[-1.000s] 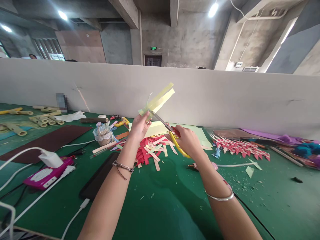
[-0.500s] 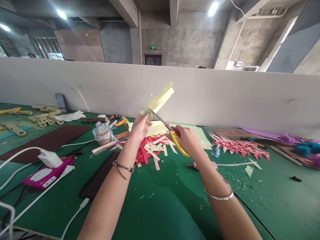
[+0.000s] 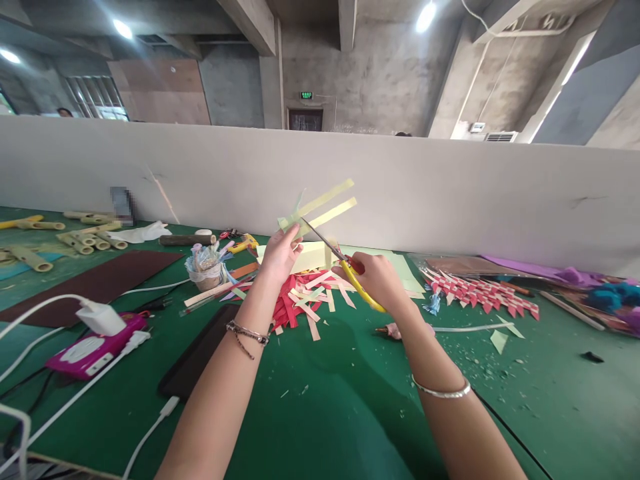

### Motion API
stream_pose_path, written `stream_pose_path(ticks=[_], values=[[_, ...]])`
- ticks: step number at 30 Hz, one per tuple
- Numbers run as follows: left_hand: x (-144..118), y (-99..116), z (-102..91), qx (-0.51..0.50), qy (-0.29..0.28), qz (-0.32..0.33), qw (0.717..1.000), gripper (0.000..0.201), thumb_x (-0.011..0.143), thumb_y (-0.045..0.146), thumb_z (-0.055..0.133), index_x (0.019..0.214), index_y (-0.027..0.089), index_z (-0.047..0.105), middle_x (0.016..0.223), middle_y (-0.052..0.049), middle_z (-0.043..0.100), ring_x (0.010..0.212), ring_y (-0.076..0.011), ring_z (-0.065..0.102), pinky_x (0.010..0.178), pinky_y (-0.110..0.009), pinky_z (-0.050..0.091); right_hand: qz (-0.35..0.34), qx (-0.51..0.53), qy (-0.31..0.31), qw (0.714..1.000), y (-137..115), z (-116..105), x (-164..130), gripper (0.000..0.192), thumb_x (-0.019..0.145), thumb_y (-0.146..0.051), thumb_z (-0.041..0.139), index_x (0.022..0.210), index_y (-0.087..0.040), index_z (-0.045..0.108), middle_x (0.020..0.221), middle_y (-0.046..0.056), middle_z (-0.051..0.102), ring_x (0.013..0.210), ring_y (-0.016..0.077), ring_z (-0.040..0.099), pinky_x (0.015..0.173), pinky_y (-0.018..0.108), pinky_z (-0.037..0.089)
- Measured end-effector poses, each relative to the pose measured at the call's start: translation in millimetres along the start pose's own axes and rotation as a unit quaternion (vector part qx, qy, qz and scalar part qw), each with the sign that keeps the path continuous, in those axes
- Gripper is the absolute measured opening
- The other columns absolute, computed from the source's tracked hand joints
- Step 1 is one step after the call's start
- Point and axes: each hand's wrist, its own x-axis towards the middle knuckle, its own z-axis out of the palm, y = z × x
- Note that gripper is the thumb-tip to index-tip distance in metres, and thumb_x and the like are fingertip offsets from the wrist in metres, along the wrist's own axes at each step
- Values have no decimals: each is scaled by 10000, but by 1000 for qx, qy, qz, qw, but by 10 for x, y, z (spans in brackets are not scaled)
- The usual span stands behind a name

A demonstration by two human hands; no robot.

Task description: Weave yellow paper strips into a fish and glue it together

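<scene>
A green table (image 3: 320, 413) fills the lower view, backed by a long grey partition (image 3: 450, 193) at 12 o'clock. At 9 o'clock a dark brown sheet (image 3: 95, 283) lies flat, with pale bamboo-like tubes (image 3: 85, 240) beyond it. At 8 o'clock a pink device (image 3: 93, 350) carries a white charger plug (image 3: 100, 319), and a black phone (image 3: 197, 360) lies just beside it toward the centre. At 2 o'clock a row of red and white paper pieces (image 3: 480, 293) lies on the table. In the middle sits a heap of red and cream paper strips (image 3: 305, 300) with pale sheets (image 3: 315, 257) behind it. At 10 o'clock of that heap stands a small cup wrapped in clear plastic (image 3: 206, 270); it holds small pale bits, too small to tell apart.

Above the heap, the left hand (image 3: 281, 257) pinches the lower end of a pale yellow paper strip piece (image 3: 320, 210), held up off the table, its free ends splayed toward 2 o'clock. The right hand (image 3: 383, 281) is clenched through the yellow handles of the scissors (image 3: 345, 260), whose blades point toward 10 o'clock and meet the paper just beside the left fingertips (image 3: 295, 248).
</scene>
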Motion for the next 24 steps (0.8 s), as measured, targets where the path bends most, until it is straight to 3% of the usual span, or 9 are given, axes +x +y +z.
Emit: stream_pose_path(ticks=[7, 16, 24], values=[[-2, 14, 3, 17, 8, 17, 1000, 348, 421, 231, 854, 650, 182, 597, 642, 48, 593, 567, -57, 532, 516, -175, 360, -5, 28, -29, 999, 0, 0, -13, 474, 768, -643, 407, 583, -219, 303, 510, -24, 388, 453, 109, 282, 455, 229, 214], [-14, 41, 21, 20, 0, 33, 999, 346, 436, 247, 855, 662, 177, 604, 646, 49, 590, 555, -50, 535, 491, -165, 368, -58, 80, -76, 992, 57, 17, -40, 418, 782, -623, 414, 724, -221, 313, 669, -11, 478, 557, 122, 397, 511, 232, 326], [-63, 111, 64, -13, -13, 44, 999, 370, 417, 230, 858, 672, 172, 596, 583, 82, 519, 484, -16, 466, 419, -130, 323, -31, 0, 10, 999, -77, -26, -60, 393, 766, -606, 435, 799, -216, 402, 711, 26, 543, 558, 156, 464, 483, 234, 280]])
